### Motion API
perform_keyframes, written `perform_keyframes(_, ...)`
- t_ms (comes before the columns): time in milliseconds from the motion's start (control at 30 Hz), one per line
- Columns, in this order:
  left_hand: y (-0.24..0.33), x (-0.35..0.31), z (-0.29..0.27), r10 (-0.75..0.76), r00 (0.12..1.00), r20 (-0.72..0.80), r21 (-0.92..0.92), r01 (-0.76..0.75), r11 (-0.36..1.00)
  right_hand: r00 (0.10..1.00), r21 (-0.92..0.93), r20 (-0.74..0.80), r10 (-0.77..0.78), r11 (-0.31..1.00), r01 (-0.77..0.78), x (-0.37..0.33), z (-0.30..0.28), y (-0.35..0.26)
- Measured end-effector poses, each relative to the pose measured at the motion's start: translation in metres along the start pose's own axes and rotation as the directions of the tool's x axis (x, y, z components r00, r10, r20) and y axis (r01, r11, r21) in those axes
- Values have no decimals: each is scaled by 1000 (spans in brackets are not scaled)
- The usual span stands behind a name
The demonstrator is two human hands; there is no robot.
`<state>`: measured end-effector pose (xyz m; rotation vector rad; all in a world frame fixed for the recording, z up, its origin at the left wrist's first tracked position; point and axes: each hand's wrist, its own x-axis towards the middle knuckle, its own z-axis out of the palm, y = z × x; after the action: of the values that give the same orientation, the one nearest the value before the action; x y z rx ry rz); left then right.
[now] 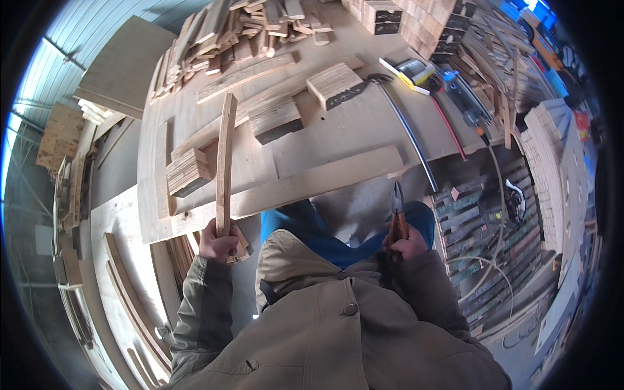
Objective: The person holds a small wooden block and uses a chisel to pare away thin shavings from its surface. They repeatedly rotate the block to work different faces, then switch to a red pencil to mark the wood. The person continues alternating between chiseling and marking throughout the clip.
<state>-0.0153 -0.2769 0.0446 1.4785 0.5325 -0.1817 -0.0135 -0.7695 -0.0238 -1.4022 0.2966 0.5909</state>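
My left hand is closed round the lower end of a narrow wooden strip, which stands up in front of the table edge. In my right hand is a pair of pliers with orange-brown handles, its dark jaws pointing away from me. Beyond the strip, wooden blocks lie on the plywood table: a left block, a middle block and a far block, the latter two with dark-marked faces. A long board lies along the table's near edge.
Loose wood strips are heaped at the back. A hammer, a yellow-and-white tool and a blue-grey power tool lie on the right. A cable runs down over a slatted pallet. Stacked blocks stand behind.
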Motion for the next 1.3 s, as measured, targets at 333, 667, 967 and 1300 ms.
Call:
perform_keyframes(333,-41,7,133,-65,873,484,432,-173,885,997,181,6,-82,980,80,-16,21,-31)
perform_keyframes(667,-66,-5,132,-73,875,478,601,-265,754,998,279,-41,-37,959,47,25,54,-46)
perform_keyframes(967,-55,-16,141,-141,878,458,631,-209,747,992,301,-125,-37,951,73,41,83,-49)
perform_keyframes(1300,-64,-14,136,-48,846,531,483,-256,837,980,341,-194,-42,934,108,42,105,-55)
